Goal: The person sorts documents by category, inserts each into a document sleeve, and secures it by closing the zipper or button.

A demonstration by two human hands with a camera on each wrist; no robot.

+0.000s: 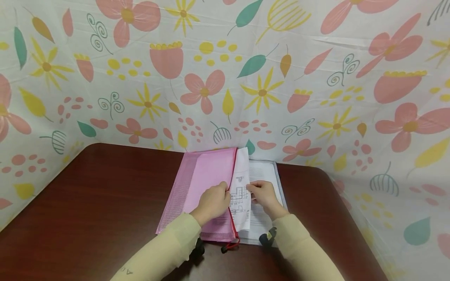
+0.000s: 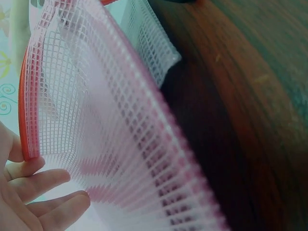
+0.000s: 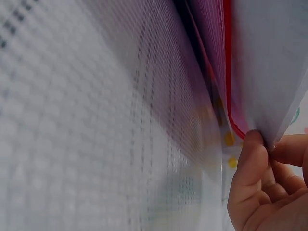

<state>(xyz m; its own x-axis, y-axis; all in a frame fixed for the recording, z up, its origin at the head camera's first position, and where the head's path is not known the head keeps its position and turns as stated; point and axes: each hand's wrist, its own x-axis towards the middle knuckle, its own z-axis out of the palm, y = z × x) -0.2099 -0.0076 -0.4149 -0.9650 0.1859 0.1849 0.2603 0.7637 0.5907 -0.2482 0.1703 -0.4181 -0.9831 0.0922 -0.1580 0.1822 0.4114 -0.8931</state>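
My left hand (image 1: 212, 201) grips a pink mesh zipper pouch (image 1: 207, 168) by its red-zippered opening edge. In the left wrist view, the thumb and index finger of the left hand (image 2: 38, 192) pinch the red zipper edge (image 2: 29, 106); the other fingers spread behind the mesh. Printed sheets of paper (image 1: 241, 164) with line drawings stick out of the pouch's right side. My right hand (image 1: 263, 193) pinches their outer edge between thumb and fingertips. Beneath lies a grey-edged mesh pouch (image 1: 280, 187) with printed text showing through. How far the sheets reach inside the pink pouch is partly hidden.
The dark reddish-brown table (image 1: 88, 203) extends to both sides of the pouches. A flower-patterned cloth (image 1: 211, 78) hangs behind the table and down its right side. The zipper's red cord pull (image 1: 232, 245) lies near the front edge of the pouches.
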